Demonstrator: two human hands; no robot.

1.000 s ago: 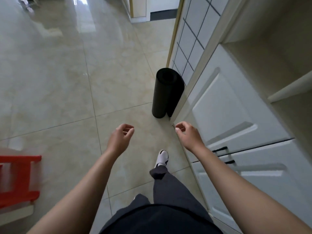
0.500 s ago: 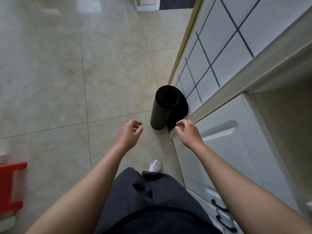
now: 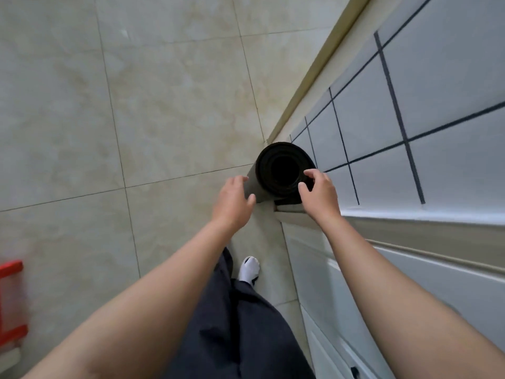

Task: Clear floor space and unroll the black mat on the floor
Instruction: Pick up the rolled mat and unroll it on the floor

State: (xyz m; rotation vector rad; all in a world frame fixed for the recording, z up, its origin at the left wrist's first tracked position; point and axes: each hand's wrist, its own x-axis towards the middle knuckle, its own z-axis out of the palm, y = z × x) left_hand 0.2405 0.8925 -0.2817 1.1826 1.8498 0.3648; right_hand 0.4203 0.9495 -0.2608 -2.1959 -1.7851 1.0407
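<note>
The black mat (image 3: 265,170) stands upright as a tight roll on the beige tiled floor (image 3: 153,110), in the corner against the wall. I look straight down into its hollow top. My left hand (image 3: 233,203) is at the roll's left side, fingers spread and just touching it. My right hand (image 3: 319,192) is at the right of the top rim, thumb and forefinger apart on the edge. Neither hand has closed around the roll.
A white wall panel with a black grid (image 3: 442,99) runs along the right, with a white cabinet (image 3: 410,291) below it. A red stool (image 3: 11,302) pokes in at the left edge. My foot in a white sock (image 3: 249,268) is just behind the roll.
I have stepped closer and leaned over the roll. Both hands went forward from mid-air to its top, left and right of it. The mat itself stayed in place.
</note>
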